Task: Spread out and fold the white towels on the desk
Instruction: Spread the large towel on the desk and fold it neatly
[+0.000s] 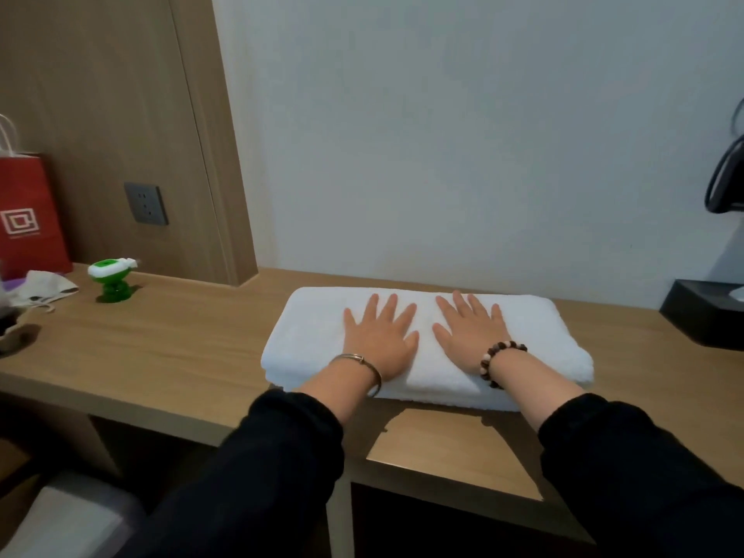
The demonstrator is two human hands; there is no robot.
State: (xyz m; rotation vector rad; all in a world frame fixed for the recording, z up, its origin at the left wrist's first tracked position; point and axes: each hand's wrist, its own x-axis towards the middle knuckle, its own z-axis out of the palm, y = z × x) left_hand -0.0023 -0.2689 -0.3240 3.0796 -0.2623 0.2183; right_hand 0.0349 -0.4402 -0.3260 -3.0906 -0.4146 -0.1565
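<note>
Head view: folded white towel [539, 336] under two flat palms

At the far left a red paper bag [28, 219] stands against the wood panel. A crumpled pale cloth [46, 287] lies before it, and a small green-and-white object [112, 279] stands to its right. A grey wall socket [145, 204] sits on the panel above. The towel lies as a thick, long rectangle in the middle of the wooden surface [181, 348], close to the far wall. The left hand [382, 336] presses its top, fingers [391, 306] straight, spread and released, grasping nothing. The right hand [471, 332] lies just beside it, equally flat and spread. A black box [704, 312] sits at the far right.
</note>
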